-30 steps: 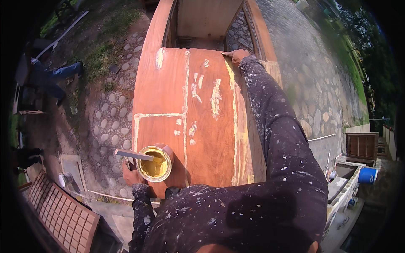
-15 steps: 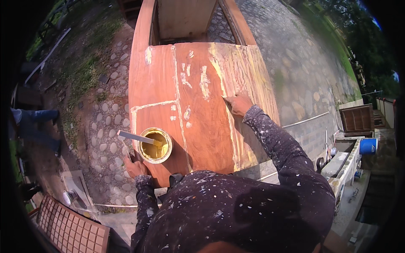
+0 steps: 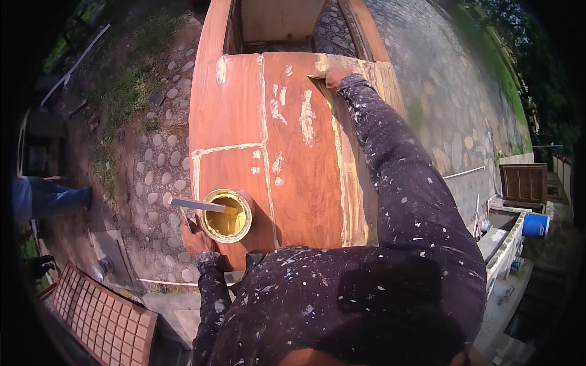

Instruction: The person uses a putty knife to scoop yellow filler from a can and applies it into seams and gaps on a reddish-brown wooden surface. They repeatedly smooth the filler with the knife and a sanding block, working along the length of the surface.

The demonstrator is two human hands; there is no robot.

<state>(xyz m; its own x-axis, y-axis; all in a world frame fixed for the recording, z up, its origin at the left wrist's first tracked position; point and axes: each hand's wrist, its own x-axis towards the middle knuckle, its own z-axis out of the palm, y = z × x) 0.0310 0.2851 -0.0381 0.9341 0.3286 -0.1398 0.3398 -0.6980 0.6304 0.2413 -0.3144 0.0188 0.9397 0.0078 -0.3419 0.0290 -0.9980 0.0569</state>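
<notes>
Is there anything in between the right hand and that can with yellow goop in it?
Nothing visible blocks the way. Between the right hand, holding a thin flat tool, and the can, there's just the brown wooden surface with smeared pale patches and a pale line.

The support is a reddish-brown wood panel [image 3: 305, 201], laid flat through the centre of the frame. A pale filler line [image 3: 265, 131] runs lengthwise along its left-centre; a branch extends leftward at mid-height. Small pale patches and one elongated patch [image 3: 307, 119] mark the upper-centre surface. A streaked yellow filler band [image 3: 351, 201] follows the right side. An open can [image 3: 247, 204] is positioned over the lower-left area; base contact is not visible.
</notes>
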